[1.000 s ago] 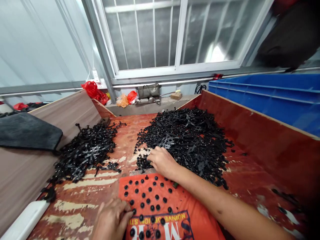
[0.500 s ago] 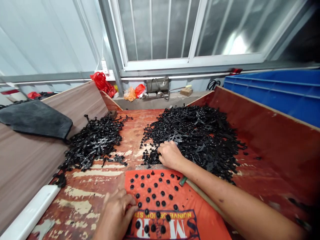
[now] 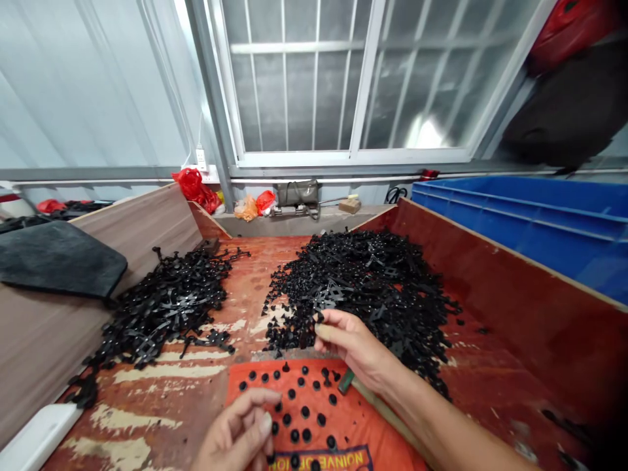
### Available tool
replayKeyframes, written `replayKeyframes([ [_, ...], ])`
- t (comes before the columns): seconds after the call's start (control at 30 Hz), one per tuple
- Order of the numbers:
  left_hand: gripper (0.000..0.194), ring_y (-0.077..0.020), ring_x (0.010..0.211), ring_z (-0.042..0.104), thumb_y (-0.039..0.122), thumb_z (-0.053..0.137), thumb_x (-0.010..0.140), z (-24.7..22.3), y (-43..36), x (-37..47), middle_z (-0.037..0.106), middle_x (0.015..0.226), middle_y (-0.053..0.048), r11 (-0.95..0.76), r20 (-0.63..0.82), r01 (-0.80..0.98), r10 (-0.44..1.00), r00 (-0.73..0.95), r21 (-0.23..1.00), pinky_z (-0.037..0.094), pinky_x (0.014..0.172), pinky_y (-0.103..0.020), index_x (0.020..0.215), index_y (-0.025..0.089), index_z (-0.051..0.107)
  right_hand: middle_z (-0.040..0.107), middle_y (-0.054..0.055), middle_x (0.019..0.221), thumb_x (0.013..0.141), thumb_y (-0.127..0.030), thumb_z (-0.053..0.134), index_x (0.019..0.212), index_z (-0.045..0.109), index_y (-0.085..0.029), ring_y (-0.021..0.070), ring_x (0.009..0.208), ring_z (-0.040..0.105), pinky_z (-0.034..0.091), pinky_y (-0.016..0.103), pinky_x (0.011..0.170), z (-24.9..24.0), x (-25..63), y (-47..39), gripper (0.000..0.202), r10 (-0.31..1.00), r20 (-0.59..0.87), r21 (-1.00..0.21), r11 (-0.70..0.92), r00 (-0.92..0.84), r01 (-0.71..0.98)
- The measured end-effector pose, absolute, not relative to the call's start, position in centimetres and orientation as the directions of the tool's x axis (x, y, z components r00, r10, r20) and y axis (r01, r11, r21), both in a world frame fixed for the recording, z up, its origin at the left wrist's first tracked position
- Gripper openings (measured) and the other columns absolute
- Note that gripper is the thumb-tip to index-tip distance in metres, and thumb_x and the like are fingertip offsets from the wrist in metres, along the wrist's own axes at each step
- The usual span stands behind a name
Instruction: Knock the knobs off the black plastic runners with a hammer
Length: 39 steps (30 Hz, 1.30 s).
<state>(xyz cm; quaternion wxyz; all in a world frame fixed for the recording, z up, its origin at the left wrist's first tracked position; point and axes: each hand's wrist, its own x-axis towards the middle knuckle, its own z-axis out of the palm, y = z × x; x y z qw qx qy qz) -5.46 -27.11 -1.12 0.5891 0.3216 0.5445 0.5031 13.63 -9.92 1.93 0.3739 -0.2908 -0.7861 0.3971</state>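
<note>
My right hand [image 3: 350, 340] pinches a small black plug [image 3: 319, 318] between thumb and forefinger, near the front edge of a large heap of black parts [image 3: 377, 294]. Below it lies an orange-red cloth [image 3: 358, 418] with printed lettering, on which several round black plugs [image 3: 305, 412] are spread out. My left hand [image 3: 238, 432] is over the cloth's left edge. Its forefinger and thumb are apart, with nothing visible between them; its lower fingers are partly hidden. Beside my right wrist lies a green-headed tool [image 3: 346, 381] with a wooden handle.
A second heap of black flat parts [image 3: 167, 307] lies on the left of the worn red tabletop [image 3: 142, 418]. Wooden side boards [image 3: 490, 275] flank it. A blue crate [image 3: 520, 209] stands behind the right board, and a white bar-shaped object [image 3: 42, 435] lies at front left.
My right hand has turned and lifted back from the heap with a plug in its fingertips. The left hand's thumb and forefinger have come apart. The camera view has tilted upward.
</note>
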Motion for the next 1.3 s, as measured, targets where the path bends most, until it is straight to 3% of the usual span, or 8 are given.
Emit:
replayKeyframes([
  [0.1, 0.043, -0.0056, 0.042, 0.048, 0.049, 0.074, 0.078, -0.4, -26.1, -3.7, 0.064, 0.061, -0.001, 0.318, -0.374, -0.476, 0.927, -0.023, 0.820, 0.035, 0.043, -0.015, 0.107, 0.018, 0.067, 0.068, 0.003, 0.083, 0.092, -0.028, 0.059, 0.093, 0.071, -0.019, 0.0167, 0.076, 0.066, 0.052, 0.029, 0.071, 2.5, 14.0, -11.7, 0.015, 0.731, 0.425, -0.824, 0.556, -0.535, 0.105],
  [0.23, 0.037, -0.0114, 0.055, 0.060, 0.042, 0.068, 0.085, 0.5, -25.0, -2.7, 0.069, 0.072, -0.006, 0.309, -0.395, -0.601, 0.919, -0.013, 0.737, 0.048, 0.052, -0.021, 0.110, 0.014, 0.065, 0.064, 0.007, 0.103, 0.085, -0.008, 0.055, 0.099, 0.073, -0.023, 0.0194, 0.098, 0.062, 0.049, 0.033, 0.087, 2.8, 14.9, -12.3, 0.027, 0.654, 0.536, -0.737, 0.671, -0.535, 0.083],
  [0.47, 0.037, -0.0163, 0.064, 0.068, 0.040, 0.068, 0.086, 1.7, -25.3, -1.5, 0.070, 0.076, -0.006, 0.367, -0.413, -0.674, 0.905, 0.099, 0.641, 0.055, 0.063, -0.028, 0.114, 0.015, 0.065, 0.067, 0.013, 0.120, 0.094, -0.007, 0.050, 0.117, 0.064, -0.018, 0.0210, 0.112, 0.062, 0.053, 0.034, 0.091, 2.1, 16.0, -15.4, 0.029, 0.165, 0.627, -0.335, 0.939, -0.761, -0.072],
  [0.67, 0.041, -0.0079, 0.054, 0.059, 0.036, 0.083, 0.071, -0.1, -25.3, -1.5, 0.066, 0.069, -0.001, 0.267, -0.417, -0.617, 0.902, -0.110, 0.741, 0.048, 0.056, -0.018, 0.104, 0.016, 0.069, 0.073, 0.012, 0.096, 0.096, -0.011, 0.051, 0.105, 0.067, -0.014, 0.0225, 0.087, 0.066, 0.054, 0.036, 0.075, 1.4, 15.5, -17.7, 0.018, 0.190, 0.651, -0.224, 0.973, -0.735, 0.052],
  [0.87, 0.057, -0.0100, 0.050, 0.057, 0.037, 0.086, 0.066, 0.9, -26.8, -3.5, 0.062, 0.057, 0.003, 0.258, -0.375, -0.469, 0.910, -0.176, 0.845, 0.042, 0.051, -0.019, 0.115, 0.016, 0.066, 0.072, 0.011, 0.093, 0.092, -0.006, 0.053, 0.105, 0.067, -0.015, 0.0209, 0.084, 0.065, 0.052, 0.033, 0.073, 1.3, 15.7, -19.0, 0.021, 0.235, 0.651, -0.308, 0.951, -0.722, 0.032],
  [1.1, 0.031, -0.0162, 0.068, 0.065, 0.035, 0.073, 0.082, -0.1, -28.9, -3.0, 0.072, 0.082, -0.010, 0.231, -0.403, -0.781, 0.915, -0.028, 0.580, 0.051, 0.066, -0.028, 0.103, 0.013, 0.071, 0.069, 0.003, 0.086, 0.084, -0.006, 0.060, 0.086, 0.071, -0.024, 0.0157, 0.078, 0.067, 0.053, 0.024, 0.069, 1.9, 14.2, -20.4, 0.021, 0.719, 0.490, -0.866, 0.466, -0.492, -0.180],
  [1.2, 0.026, -0.0222, 0.090, 0.065, 0.033, 0.070, 0.084, -0.7, -28.7, -1.6, 0.072, 0.101, -0.014, 0.223, -0.333, -0.799, 0.943, 0.030, 0.559, 0.050, 0.076, -0.032, 0.100, 0.012, 0.074, 0.069, 0.004, 0.082, 0.082, -0.021, 0.072, 0.077, 0.069, -0.022, 0.0184, 0.077, 0.067, 0.055, 0.027, 0.070, 1.5, 12.9, -21.3, 0.006, 0.846, 0.272, -0.944, 0.143, -0.459, -0.297],
  [1.3, 0.031, -0.0232, 0.095, 0.064, 0.035, 0.066, 0.088, 0.3, -28.2, -0.9, 0.071, 0.104, -0.013, 0.111, -0.253, -0.796, 0.966, -0.054, 0.595, 0.049, 0.082, -0.035, 0.112, 0.016, 0.071, 0.069, 0.003, 0.074, 0.080, -0.034, 0.077, 0.078, 0.067, -0.020, 0.0165, 0.068, 0.066, 0.054, 0.026, 0.063, 1.2, 12.2, -21.9, 0.018, 0.870, 0.018, -0.930, -0.166, -0.493, -0.327],
])
